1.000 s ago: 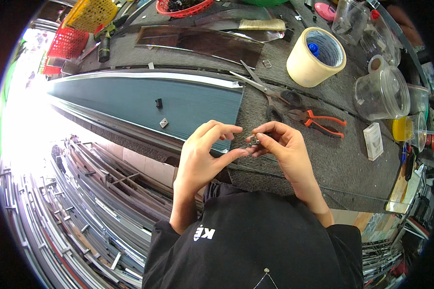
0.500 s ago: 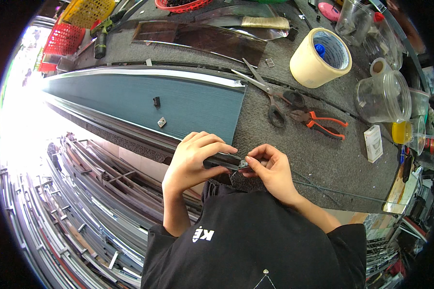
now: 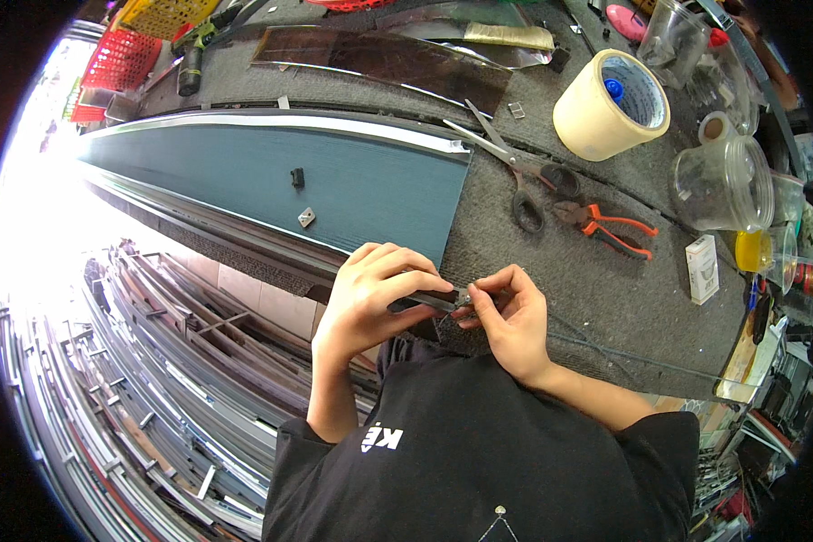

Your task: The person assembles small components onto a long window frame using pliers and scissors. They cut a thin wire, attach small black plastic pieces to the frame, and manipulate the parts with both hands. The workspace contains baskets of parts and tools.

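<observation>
Close to my body, my left hand is wrapped round a dark, narrow profile piece, its thumb below and fingers above. At the right end of that piece, my right hand pinches a small metal fitting between thumb and fingertips. Fingers hide much of both parts, and I cannot tell whether the fitting sits inside the profile's end. Beyond my left hand, a small metal bracket and a small black plastic part lie on a long blue-grey panel.
Scissors and orange-handled pliers lie right of the panel on a grey carpeted bench. Behind them stands a large tape roll. Clear plastic jars and a small white box are at right. Long metal profiles fill the lower left.
The fitting and my right fingertips have shifted slightly up and right, along with the dark piece's end. The whole bench view has slid a little as my head moved.
</observation>
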### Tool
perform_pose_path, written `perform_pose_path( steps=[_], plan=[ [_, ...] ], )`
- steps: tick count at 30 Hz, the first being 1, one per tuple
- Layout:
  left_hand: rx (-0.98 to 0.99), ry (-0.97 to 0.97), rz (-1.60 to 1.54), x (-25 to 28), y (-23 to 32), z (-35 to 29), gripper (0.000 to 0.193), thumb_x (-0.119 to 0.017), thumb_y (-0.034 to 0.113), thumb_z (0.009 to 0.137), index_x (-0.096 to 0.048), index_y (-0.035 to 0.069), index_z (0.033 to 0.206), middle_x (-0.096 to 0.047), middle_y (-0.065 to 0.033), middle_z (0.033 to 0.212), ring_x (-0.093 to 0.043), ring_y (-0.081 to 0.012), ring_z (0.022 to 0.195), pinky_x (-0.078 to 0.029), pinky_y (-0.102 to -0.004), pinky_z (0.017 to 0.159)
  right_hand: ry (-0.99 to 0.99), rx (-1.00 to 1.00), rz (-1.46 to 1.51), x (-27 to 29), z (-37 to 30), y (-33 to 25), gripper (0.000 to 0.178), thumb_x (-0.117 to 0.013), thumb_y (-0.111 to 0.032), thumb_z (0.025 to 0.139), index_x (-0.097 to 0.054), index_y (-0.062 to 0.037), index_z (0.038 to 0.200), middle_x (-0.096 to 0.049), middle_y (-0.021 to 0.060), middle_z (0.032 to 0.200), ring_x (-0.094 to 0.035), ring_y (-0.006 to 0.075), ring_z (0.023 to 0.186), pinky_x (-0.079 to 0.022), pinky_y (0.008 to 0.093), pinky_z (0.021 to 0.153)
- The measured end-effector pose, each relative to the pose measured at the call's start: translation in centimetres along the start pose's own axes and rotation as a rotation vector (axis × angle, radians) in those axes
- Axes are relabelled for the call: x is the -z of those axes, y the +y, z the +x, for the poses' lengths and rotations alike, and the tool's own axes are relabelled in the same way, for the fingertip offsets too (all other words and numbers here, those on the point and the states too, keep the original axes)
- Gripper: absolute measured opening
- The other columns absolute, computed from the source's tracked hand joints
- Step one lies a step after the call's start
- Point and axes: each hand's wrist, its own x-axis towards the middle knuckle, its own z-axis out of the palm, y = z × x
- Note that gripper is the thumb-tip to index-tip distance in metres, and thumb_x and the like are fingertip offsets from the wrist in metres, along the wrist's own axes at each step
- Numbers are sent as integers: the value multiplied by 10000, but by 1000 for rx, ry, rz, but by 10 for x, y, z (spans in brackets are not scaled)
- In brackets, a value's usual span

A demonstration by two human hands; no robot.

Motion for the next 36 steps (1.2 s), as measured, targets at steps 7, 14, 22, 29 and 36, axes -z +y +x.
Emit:
perform_pose_path(
  steps=[7,14,22,29,36],
  plan=[
    [-18,65,9,-5,-5,-3,387,-852,197,553,-740,169,922,-684,19,937,-658,-188,825,-472,-333,733,0,-28,26,-3,-4,5,82,-583,-20,976,-519,10,1018,-620,77,949,-663,127,847,-607,253,709],
    [91,100,8,-9,4,-8,372,-853,193,551,-764,250,907,-665,-12,1137,-655,-182,846,-493,-332,775,-32,-75,71,-5,-2,12,170,-604,-30,968,-501,25,1091,-580,67,1007,-618,100,926,-595,252,784],
    [-7,7,146,-9,14,-6,295,-810,212,662,-762,257,949,-664,-34,1176,-652,-234,939,-497,-373,849,-204,-44,-78,3,-12,-2,346,-608,0,948,-442,46,1247,-591,92,1107,-648,133,975,-579,262,852],
    [43,12,130,-1,10,-5,294,-842,248,614,-710,159,860,-679,-47,1128,-654,-236,938,-502,-382,845,-139,-67,-314,11,-7,-17,262,-618,11,923,-577,28,1182,-637,125,1146,-690,176,924,-580,293,786],
    [105,83,217,17,-1,-15,327,-851,300,604,-669,114,803,-687,-62,1103,-642,-273,983,-477,-401,847,-160,390,-955,22,-11,-27,299,-645,-85,934,-585,-3,1215,-670,128,1147,-663,217,980,-519,336,815]
  ],
)
